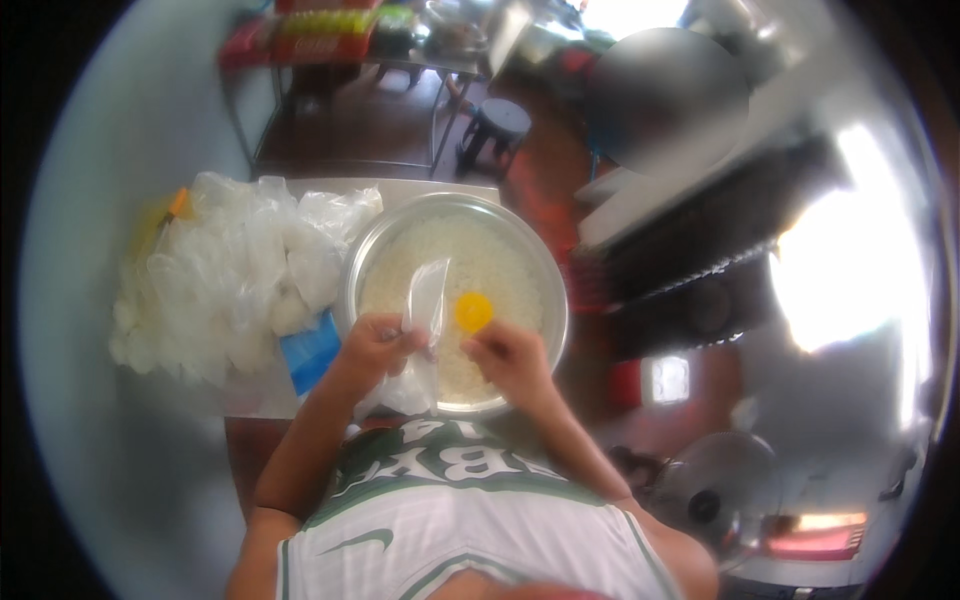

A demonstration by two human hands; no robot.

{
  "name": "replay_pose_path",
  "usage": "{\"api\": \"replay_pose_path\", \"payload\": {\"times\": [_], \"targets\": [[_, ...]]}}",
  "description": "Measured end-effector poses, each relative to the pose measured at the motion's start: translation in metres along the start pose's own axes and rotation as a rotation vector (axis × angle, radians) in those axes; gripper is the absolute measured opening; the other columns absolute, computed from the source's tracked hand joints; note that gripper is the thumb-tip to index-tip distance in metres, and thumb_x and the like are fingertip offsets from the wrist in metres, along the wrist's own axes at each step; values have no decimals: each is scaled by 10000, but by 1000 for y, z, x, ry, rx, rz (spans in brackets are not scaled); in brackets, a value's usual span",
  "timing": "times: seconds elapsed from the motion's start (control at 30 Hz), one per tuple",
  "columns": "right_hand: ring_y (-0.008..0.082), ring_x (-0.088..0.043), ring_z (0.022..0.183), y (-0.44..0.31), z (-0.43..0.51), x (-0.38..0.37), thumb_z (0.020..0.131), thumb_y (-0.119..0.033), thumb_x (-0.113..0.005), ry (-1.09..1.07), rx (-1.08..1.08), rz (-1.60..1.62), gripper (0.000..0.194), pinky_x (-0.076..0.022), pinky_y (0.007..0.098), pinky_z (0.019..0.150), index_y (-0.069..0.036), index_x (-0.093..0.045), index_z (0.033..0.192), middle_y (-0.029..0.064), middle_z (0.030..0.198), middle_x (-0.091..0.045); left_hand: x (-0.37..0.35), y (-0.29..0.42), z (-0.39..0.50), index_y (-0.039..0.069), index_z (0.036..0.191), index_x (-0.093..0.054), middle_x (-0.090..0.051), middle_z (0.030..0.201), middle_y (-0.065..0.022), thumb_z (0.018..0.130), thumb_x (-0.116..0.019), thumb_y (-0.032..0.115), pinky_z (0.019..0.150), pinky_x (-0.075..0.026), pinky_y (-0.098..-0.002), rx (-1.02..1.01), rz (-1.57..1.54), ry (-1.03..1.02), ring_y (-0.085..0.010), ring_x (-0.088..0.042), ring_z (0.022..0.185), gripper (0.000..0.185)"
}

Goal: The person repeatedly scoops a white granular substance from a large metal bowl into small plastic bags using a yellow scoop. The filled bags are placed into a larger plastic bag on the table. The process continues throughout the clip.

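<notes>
A wide metal basin [556,330] of white cooked rice [480,247] stands on the table in front of me. Above the rice, at the left, my left hand [382,345] grips a clear plastic bag [427,300] between thumb and fingers. To its right, my right hand [514,356] pinches a small yellow round plastic piece [474,312], perhaps a scoop or cup; its handle is hidden by my fingers. The bag and the yellow piece are apart. Part of another clear bag [409,390] shows below my left hand, at the basin's near rim.
Left of the basin lies a large heap of clear plastic bags [225,277], seemingly filled with rice. A blue packet [310,352] rests against it, and an orange-handled tool [177,202] sits at its far left. Beyond the table [427,186] are a stool [504,116] and a fan [705,502] at right.
</notes>
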State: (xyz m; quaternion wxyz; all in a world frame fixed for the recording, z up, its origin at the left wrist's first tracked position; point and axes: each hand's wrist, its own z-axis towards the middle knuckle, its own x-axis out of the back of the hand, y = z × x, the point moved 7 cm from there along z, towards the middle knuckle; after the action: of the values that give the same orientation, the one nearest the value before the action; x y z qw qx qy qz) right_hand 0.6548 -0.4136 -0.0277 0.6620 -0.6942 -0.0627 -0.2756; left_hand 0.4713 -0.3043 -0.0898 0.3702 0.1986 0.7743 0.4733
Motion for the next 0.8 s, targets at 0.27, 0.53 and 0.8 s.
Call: {"api": "replay_pose_path", "payload": {"times": [0.27, 0.53, 0.8], "targets": [[141, -677, 637, -30, 51, -84, 929, -138, -874, -85, 156, -34, 204, -532, 307, 588, -32, -702, 956, 73, 793, -701, 58, 6, 24, -2, 1009, -809, -759, 842, -24, 923, -859, 130, 698, -530, -264, -144, 82, 70, -78, -661, 761, 165], [92, -691, 684, 17, 47, -90, 1024, -52, -757, -137, -97, 225, 108, -532, 254, 606, 1, -670, 990, 38, 789, -684, 97, -38, 17, 46, 1018, -771, -728, 812, 3, 945, -828, 151, 607, -491, -243, -46, 1, 62, -63, -608, 671, 140], [139, -652, 653, 92, 87, -1, 1122, -163, -623, 279, -327, 1008, 158, -571, 316, 653, -27, -629, 1043, 60, 860, -692, 245, -39, 16, 85, 1141, -748, -740, 1009, -101, 1020, -656, 470, 788, -612, -433, -254, -423, 914, -250, -713, 897, 414]]}}
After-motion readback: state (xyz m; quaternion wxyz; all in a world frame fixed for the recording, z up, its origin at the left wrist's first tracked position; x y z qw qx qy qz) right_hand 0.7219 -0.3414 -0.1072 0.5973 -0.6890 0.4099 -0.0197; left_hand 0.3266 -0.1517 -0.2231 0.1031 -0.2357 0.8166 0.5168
